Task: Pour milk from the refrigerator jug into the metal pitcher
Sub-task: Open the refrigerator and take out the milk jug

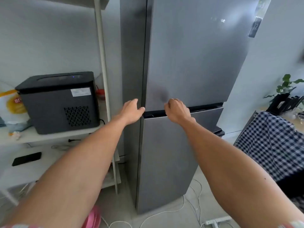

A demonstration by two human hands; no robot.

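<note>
Now both hands at fridge [189, 63] door seam: left grip [131, 111] open on edge, right grip [176, 111] curled, empty.

Head camera looks forward and down, close before the refrigerator [189, 63].

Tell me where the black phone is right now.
In the head view the black phone lies flat on the lower white shelf at the left, below the dark grey countertop machine and left of the refrigerator.
</note>
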